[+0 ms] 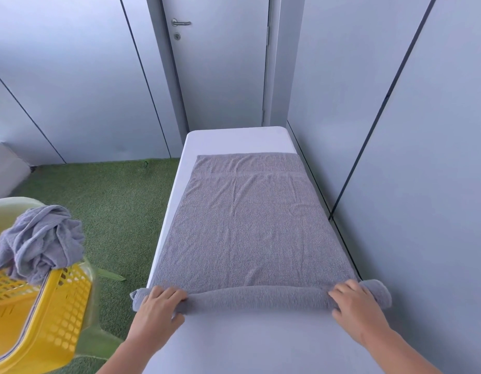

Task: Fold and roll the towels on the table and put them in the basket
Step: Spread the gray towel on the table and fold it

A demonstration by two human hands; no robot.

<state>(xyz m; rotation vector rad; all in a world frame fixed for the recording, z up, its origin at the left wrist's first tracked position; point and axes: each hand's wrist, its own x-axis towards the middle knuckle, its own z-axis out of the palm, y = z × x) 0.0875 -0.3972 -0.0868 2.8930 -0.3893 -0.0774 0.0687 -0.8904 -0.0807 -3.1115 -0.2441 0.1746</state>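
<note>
On a white table (234,346) at lower centre, left hand (158,303) and right hand (355,300) press curled fingers on a gray towel (247,225), its roll crosswise, unrolled length stretching away.

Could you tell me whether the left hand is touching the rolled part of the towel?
Touching. In the head view, the left hand lies palm down on the towel roll's near-left end, fingers pressed over it with no gap.
</note>
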